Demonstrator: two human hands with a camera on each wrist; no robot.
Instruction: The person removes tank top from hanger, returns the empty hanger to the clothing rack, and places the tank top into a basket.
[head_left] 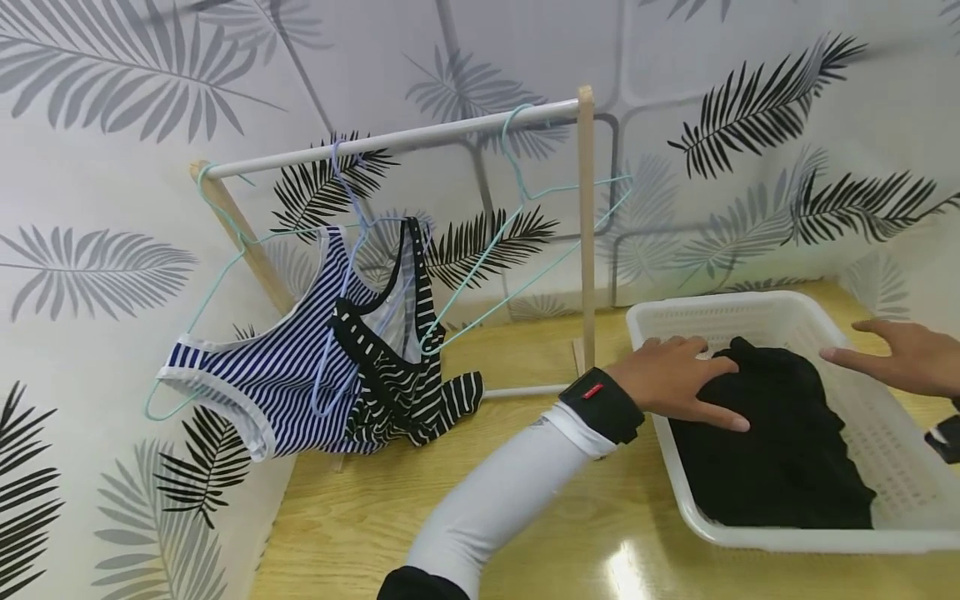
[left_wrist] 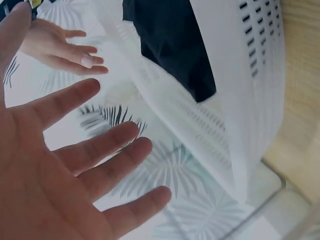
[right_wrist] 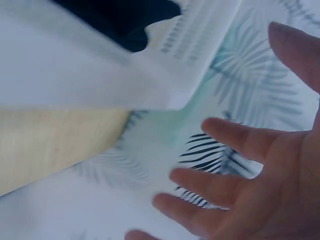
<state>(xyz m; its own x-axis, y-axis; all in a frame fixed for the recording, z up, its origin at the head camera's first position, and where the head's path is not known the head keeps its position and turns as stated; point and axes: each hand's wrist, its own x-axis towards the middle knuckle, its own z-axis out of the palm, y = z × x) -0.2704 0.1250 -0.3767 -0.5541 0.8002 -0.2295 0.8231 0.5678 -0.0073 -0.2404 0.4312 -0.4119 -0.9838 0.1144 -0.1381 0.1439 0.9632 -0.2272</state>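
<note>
Black cloth (head_left: 772,450) lies folded in a white plastic basket (head_left: 900,546), its garment kind not clear. My left hand (head_left: 678,379) hovers over the basket's left side above the cloth, fingers spread, holding nothing. Over the right rim, my right hand (head_left: 903,358) is held out with straight fingers and nothing in it. Both wrist views show loose, extended fingers, with the left palm (left_wrist: 55,175) and right palm (right_wrist: 280,185) bare. Left of the basket, a blue-striped tank top (head_left: 277,375) and a black-and-white striped garment (head_left: 408,375) hang from a rack.
The rack has a white rail (head_left: 450,129) and wooden posts (head_left: 587,233). A bare mint-green hanger (head_left: 517,200) hangs near its right post. Rack and basket stand on a wood-grain table (head_left: 375,517) against leaf-patterned walls (head_left: 720,225).
</note>
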